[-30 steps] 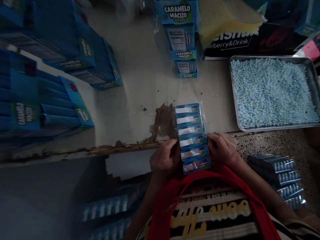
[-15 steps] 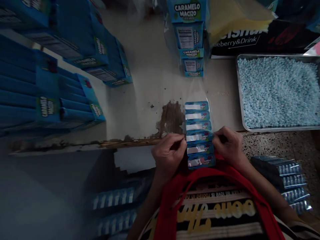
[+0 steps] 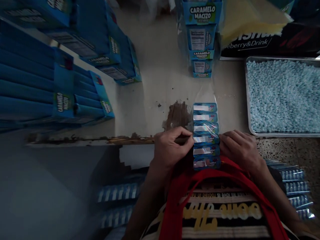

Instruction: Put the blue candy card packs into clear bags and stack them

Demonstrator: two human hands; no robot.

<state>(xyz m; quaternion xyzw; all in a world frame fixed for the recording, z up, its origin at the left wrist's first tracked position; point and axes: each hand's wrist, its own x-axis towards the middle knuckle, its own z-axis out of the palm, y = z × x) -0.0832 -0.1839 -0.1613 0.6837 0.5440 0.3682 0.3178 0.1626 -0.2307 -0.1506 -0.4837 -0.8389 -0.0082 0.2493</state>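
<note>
A clear plastic bag (image 3: 205, 94) holds a column of small blue candy packs (image 3: 205, 117), lying over the table's front edge and down toward my lap. On its left side, my left hand (image 3: 173, 145) pinches the bag's edge between thumb and forefinger, beside one of the lower packs. My right hand (image 3: 239, 147) is at the opposite edge at the same height, fingers curled and pressed together on the film; its thumb is mostly hidden. Glare lies across the middle packs. Farther up stands a column of blue "Caramelo Macizo" boxes (image 3: 201, 36), partly under clear plastic.
A metal tray (image 3: 249, 100) of pale blue candies stands at the right. Stacked blue boxes (image 3: 63, 100) fill the left. A black carton (image 3: 250, 46) lies at the back right under yellowish sheets (image 3: 247, 18). Wrapped packs (image 3: 295, 188) sit low at the right, others (image 3: 120, 192) low at the left.
The whole view has shifted, so things appear farther right. My right hand's fingers have flattened and turned more palm-down at the bag's edge. My left hand keeps its pinch on the other side.
</note>
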